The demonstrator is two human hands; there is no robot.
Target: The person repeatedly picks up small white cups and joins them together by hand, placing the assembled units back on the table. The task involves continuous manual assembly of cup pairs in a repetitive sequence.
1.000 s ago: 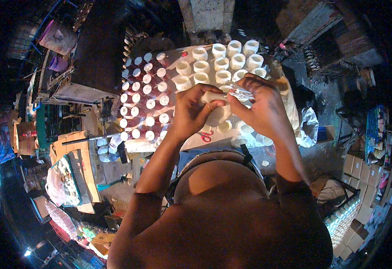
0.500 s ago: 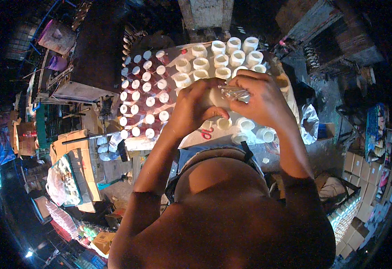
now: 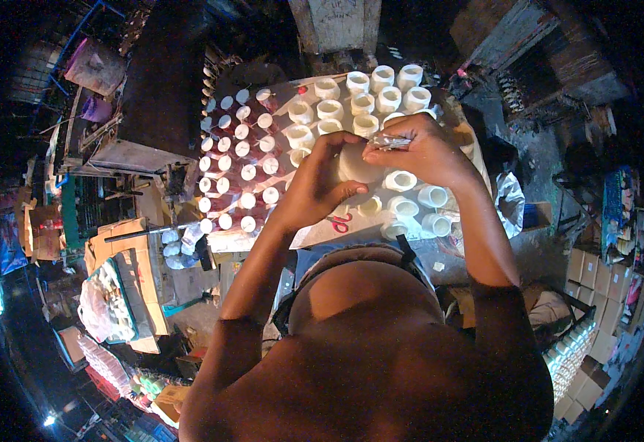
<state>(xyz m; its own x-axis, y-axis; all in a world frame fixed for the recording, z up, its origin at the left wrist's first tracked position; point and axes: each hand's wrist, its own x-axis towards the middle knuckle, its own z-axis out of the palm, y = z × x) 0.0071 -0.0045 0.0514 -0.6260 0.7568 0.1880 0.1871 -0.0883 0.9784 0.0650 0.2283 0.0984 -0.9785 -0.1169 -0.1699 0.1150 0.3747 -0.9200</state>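
While the right hand [image 3: 426,151] pinches a bundle of white sticks [image 3: 389,141], the left hand [image 3: 313,180] curves half open around a pale jar [image 3: 357,165] over the desk [image 3: 313,235], its grip unclear.

At centre, the right hand [image 3: 431,151] partly hides thin pale sticks [image 3: 392,141], too small to count; the upper edge crops a wooden panel [image 3: 336,28].
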